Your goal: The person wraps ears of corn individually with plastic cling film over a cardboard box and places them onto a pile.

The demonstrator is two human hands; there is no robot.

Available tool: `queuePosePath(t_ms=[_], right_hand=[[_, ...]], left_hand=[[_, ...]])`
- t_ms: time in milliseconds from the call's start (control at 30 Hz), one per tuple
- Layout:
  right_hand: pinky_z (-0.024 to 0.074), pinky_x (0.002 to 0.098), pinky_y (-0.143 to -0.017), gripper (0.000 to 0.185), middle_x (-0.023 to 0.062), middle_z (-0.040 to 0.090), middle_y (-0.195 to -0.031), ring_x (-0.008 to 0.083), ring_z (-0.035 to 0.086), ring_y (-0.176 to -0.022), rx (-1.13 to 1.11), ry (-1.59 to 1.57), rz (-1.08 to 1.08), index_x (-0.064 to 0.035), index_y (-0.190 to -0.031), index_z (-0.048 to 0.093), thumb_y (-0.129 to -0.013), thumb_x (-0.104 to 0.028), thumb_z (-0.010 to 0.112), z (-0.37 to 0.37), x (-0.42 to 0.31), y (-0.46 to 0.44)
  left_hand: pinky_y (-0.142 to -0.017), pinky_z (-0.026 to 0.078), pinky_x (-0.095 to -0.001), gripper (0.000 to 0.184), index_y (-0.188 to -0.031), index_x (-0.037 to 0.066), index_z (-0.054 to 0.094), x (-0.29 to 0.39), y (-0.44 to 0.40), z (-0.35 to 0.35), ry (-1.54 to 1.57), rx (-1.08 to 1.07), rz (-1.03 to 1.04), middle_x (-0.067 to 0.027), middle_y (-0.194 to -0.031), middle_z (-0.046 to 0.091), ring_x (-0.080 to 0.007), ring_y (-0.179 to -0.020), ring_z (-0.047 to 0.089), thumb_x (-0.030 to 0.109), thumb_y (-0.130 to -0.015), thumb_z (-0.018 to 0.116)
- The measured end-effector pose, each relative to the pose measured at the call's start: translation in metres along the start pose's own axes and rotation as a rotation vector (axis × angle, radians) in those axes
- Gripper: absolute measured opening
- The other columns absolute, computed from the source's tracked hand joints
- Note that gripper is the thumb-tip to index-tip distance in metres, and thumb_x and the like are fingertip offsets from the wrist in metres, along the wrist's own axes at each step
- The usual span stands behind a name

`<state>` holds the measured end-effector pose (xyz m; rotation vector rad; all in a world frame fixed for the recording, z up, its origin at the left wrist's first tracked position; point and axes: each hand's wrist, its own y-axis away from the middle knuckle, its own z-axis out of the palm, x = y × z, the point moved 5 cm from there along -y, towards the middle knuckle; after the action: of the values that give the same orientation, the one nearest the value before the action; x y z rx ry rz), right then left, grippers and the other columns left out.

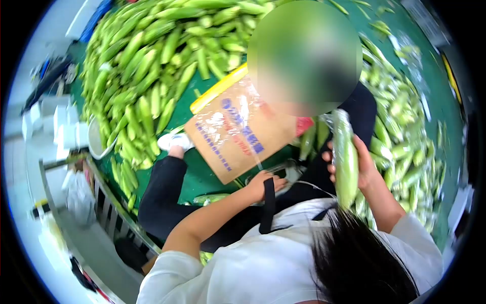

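My right hand (358, 161) is wrapped round a pale green ear of corn (346, 162) in clear plastic film, held upright with loose film at its top. Lower in the middle, my left hand (271, 183) has its fingers apart, beside a clear, shiny item (288, 171) whose shape is hard to make out. A black strap (269, 205) lies across that hand's wrist. Just beyond is a brown cardboard box (230, 139) with printed lettering, clear film over it and a yellow edge.
A large heap of unwrapped green corn (147, 66) lies at the upper left on the green floor (200, 177). Film-wrapped ears (400, 131) are piled at the right. A metal rack (101, 213) stands at the lower left; a white bucket (96, 138) is above it.
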<state>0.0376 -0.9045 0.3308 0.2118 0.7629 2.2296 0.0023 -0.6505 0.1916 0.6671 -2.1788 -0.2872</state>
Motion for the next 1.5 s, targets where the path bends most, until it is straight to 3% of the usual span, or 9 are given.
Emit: queuePosePath(t_ms=[167,433,600,667,867,1033,1167,1333,1500], right_hand=[[0.0525,0.0408,-0.063,0.060,0.0119,0.056,-0.103,0.0218,0.056,-0.072,-0.056,-0.110,-0.002,-0.0049,-0.126,0.051,-0.098,-0.058,0.050,-0.016,0.013,0.009],[0.0600,0.0443,-0.070,0.059,0.0160,0.061,-0.108,0.0259,0.065,-0.080,-0.354,-0.064,0.258,-0.0033,-0.129,0.052,-0.098,-0.053,0.056,0.017,0.060,-0.047],[0.0601,0.0396,-0.076,0.054,0.0127,0.067,-0.110,0.0241,0.070,-0.087,-0.490,0.454,0.608,-0.0035,-0.126,0.054,-0.092,-0.041,0.071,0.080,0.123,-0.052],[0.0594,0.0362,-0.075,0.055,0.0110,0.067,-0.109,0.0214,0.070,-0.085,-0.493,0.534,0.545,-0.0047,-0.124,0.055,-0.088,-0.040,0.077,0.086,0.112,-0.025],[0.0503,0.0373,-0.098,0.079,0.0141,0.061,-0.125,0.0252,0.062,-0.112,0.141,1.196,-0.213,-0.0022,-0.141,0.048,-0.077,-0.034,0.084,0.036,0.022,0.072],[0.0449,0.0423,-0.107,0.083,0.0222,0.056,-0.142,0.0349,0.057,-0.127,1.478,1.804,-0.939,-0.0097,-0.150,0.046,-0.075,-0.014,0.083,-0.109,-0.050,0.209],[0.0421,0.0478,-0.108,0.075,0.0216,0.051,-0.145,0.0403,0.053,-0.128,2.062,1.969,-0.720,-0.0074,-0.153,0.040,-0.084,-0.006,0.071,-0.139,-0.106,0.264],[0.0469,0.0362,-0.102,0.047,0.0158,0.066,-0.126,0.0255,0.063,-0.117,0.885,1.599,-0.925,-0.0041,-0.138,0.056,-0.093,-0.010,0.067,0.042,-0.192,-0.058],[0.0497,0.0459,-0.096,0.045,0.0204,0.064,-0.118,0.0388,0.060,-0.113,0.237,2.203,-1.082,-0.0027,-0.127,0.061,-0.090,-0.027,0.069,0.102,-0.193,-0.453]], left_hand=[[-0.060,0.051,-0.0429,0.018,-0.098,0.005,0.065,0.074,0.139,-0.057,0.322,0.530,-0.514,-0.0192,-0.073,0.065,-0.0371,-0.065,0.065,0.020,-0.101,0.055],[-0.099,0.042,-0.0473,0.047,-0.128,-0.004,0.056,0.168,0.319,-0.055,-0.187,0.585,-0.977,-0.0226,-0.135,0.054,-0.0364,-0.121,0.053,-0.001,-0.082,0.062],[-0.117,0.018,-0.0666,0.065,-0.137,0.005,0.049,0.151,0.177,-0.153,-0.559,0.601,-0.377,-0.0314,-0.157,0.028,-0.0495,-0.145,0.030,0.004,-0.076,0.070],[-0.098,0.045,-0.0544,0.043,-0.119,0.012,0.062,0.143,0.118,-0.191,-0.511,0.725,-0.061,-0.0206,-0.126,0.056,-0.0391,-0.114,0.057,0.008,-0.076,0.069],[-0.065,0.054,-0.0502,0.031,-0.113,0.012,0.056,0.144,-0.038,-0.220,-0.088,0.155,0.151,-0.0143,-0.085,0.067,-0.0403,-0.080,0.068,0.011,-0.084,0.066],[-0.071,0.050,-0.0303,0.022,-0.115,0.003,0.064,0.042,-0.133,-0.215,0.719,0.523,0.053,-0.0062,-0.084,0.065,-0.0156,-0.077,0.060,0.018,-0.102,0.054],[-0.087,0.049,-0.0390,0.033,-0.130,0.005,0.058,-0.075,-0.071,-0.233,0.478,0.905,-0.318,-0.0170,-0.106,0.066,-0.0312,-0.099,0.063,0.018,-0.100,0.055],[-0.118,0.023,-0.0586,0.065,-0.151,0.009,0.040,-0.163,-0.050,-0.175,-0.104,0.818,-0.561,-0.0200,-0.158,0.036,-0.0381,-0.149,0.028,0.022,-0.092,0.062],[-0.116,0.027,-0.0575,0.064,-0.148,0.005,0.042,-0.105,-0.066,-0.081,0.048,0.616,0.022,-0.0160,-0.156,0.041,-0.0307,-0.145,0.038,0.022,-0.089,0.060]])
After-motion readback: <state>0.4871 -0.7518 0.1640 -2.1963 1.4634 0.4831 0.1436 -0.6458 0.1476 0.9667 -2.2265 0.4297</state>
